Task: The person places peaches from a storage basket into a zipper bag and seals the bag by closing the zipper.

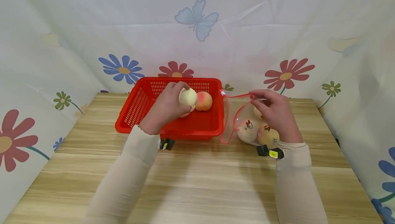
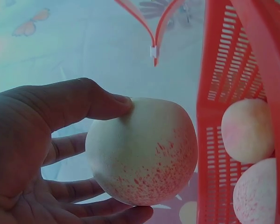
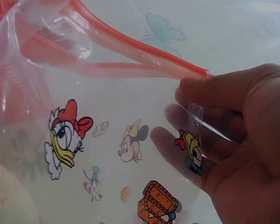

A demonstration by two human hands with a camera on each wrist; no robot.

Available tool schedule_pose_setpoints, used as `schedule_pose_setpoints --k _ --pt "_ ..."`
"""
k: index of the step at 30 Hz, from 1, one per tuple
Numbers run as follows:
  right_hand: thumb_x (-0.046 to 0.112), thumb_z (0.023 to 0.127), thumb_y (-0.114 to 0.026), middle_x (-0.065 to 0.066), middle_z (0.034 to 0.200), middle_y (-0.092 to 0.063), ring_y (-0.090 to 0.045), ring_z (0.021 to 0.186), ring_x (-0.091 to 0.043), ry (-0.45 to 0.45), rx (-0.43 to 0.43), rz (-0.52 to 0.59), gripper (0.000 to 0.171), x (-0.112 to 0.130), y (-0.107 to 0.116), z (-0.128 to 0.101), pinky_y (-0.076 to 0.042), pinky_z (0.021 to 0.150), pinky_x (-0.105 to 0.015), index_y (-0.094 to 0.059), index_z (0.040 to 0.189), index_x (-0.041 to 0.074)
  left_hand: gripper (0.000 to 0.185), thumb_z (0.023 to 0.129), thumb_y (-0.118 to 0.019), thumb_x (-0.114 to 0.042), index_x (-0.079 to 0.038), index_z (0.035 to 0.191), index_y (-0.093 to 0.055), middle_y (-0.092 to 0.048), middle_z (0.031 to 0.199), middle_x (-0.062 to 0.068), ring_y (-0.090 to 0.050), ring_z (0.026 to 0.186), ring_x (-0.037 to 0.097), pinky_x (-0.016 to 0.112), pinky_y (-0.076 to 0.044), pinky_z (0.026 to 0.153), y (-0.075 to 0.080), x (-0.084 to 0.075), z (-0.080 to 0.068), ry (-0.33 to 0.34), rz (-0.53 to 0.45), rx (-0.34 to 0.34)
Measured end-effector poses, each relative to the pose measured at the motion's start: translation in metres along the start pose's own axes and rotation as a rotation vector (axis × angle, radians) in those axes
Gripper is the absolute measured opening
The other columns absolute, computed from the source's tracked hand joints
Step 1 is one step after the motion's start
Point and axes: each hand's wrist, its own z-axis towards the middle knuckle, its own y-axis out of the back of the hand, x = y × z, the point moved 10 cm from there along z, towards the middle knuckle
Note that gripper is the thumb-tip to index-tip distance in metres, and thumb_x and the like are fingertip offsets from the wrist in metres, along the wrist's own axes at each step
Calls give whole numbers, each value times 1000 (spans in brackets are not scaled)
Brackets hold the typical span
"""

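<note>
Peach held over the basket, bag pinched open

The peach [image 1: 188, 97] is gripped by the left hand [image 1: 165, 109] over the basket [image 1: 140, 106]; the bag [image 1: 239, 123] rim is pinched by the right hand [image 1: 274, 112]. If let go from that height, it'd probably get bruised.

Glossy perforated plastic basket [image 1: 203, 125], clear printed film bag [image 1: 243, 114], matt peach [image 1: 187, 97], wood-grain tabletop [image 1: 200, 176].

Counts: 1 red basket [image 1: 135, 114]. 1 clear zip bag [image 1: 234, 128] with cartoon print. Peaches: 1 in the left hand [image 1: 188, 97], 2 more in the basket [image 1: 204, 101] per left wrist view, at least 3 in the bag [image 1: 248, 130]. 2 hands, 1 desk [image 1: 197, 179].
</note>
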Motion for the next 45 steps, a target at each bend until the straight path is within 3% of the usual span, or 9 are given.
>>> schedule_pose_setpoints --k 5,9,15,22,30,39,45 --pt "22 92 -66 -6 102 -71 -61 73 0 12 -52 13 27 2 8 0 -53 52 -22 -69 119 18 71 69 -86 -22 -23 130 -49 -46 133 5 -50 112 25 49 -57 83 -3 -6 -7 1 -15 0" --pt "23 91 -67 0 99 -70 -64 77 -2 -4 -114 60 28 2 20 -2 -53 53 -20 -70 118 18 71 68 -86 -23 -24 129 -49 -46 133 4 -51 111 24 46 -58 83 -8 -14 -10 -17 -16 12" --pt "18 90 -68 15 94 -67 -62 83 5 11 -159 89 28 7 31 3 -51 72 -8 -71 117 13 68 69 -86 -24 -25 127 -50 -46 134 3 -50 112 23 43 -59 82 -20 -27 -14 -49 -43 59" --pt "23 90 -68 15 94 -68 -60 84 3 -62 -207 66 30 12 52 30 -48 74 -7 -70 119 14 65 70 -85 -26 -25 126 -50 -47 129 2 -49 113 21 42 -59 82 -24 -37 -16 -81 -48 71" --pt "29 93 -63 2 102 -69 -63 85 1 -78 -138 65 32 24 41 43 -50 72 -10 -68 123 17 64 72 -85 -25 -24 126 -50 -46 133 2 -46 117 21 43 -59 82 -18 -33 -20 -73 -77 58" --pt "26 94 -62 -4 105 -70 -62 78 3 22 10 1 30 25 19 33 -50 69 -11 -68 122 16 65 71 -85 -26 -27 126 -50 -47 131 0 -48 115 20 40 -59 81 -20 -27 -21 -67 -103 69" --pt "23 94 -63 -8 108 -70 -63 80 4 62 74 9 30 26 6 28 -51 72 -10 -67 123 16 60 74 -83 -27 -25 125 -52 -48 130 2 -48 115 20 40 -58 82 -30 -35 -18 -131 -135 72"
